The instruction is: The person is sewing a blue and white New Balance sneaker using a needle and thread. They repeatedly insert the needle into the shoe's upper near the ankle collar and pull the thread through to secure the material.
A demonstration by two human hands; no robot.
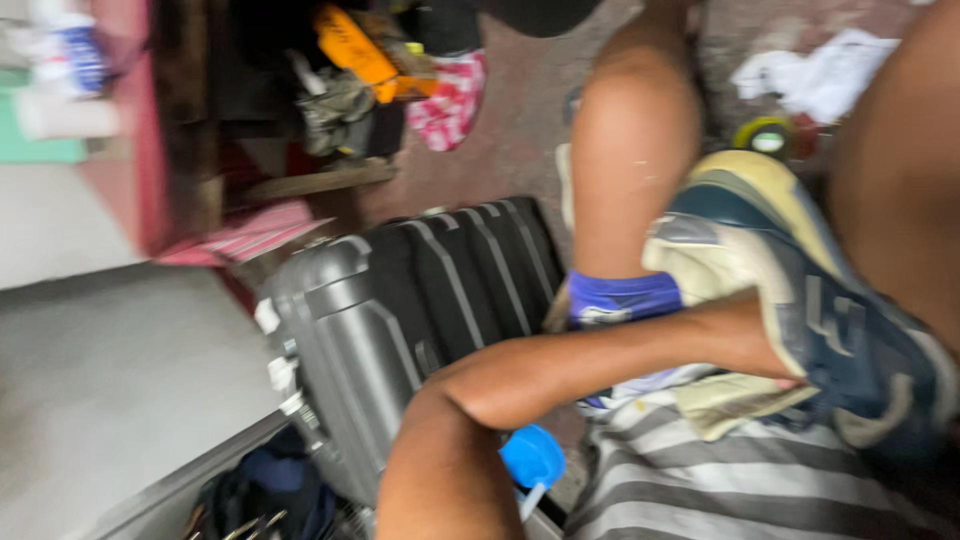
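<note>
The picture is motion-blurred. My left arm bends across the lower middle and its forearm runs right to my left hand (750, 345), which grips a navy and cream sneaker (800, 290) from underneath, with the fingers mostly hidden by the shoe. A bare leg (630, 150) in a blue sock (622, 297) stands just left of the sneaker. A bare limb (900, 150) fills the right edge, and no right hand shows.
A black and grey hard-shell suitcase (420, 300) lies open on the floor at centre left. A blue-capped bottle (533, 458) sits by my elbow. Grey striped cloth (700, 480) lies at the lower right. Rags, a checked cloth (450, 100) and clutter sit at the back.
</note>
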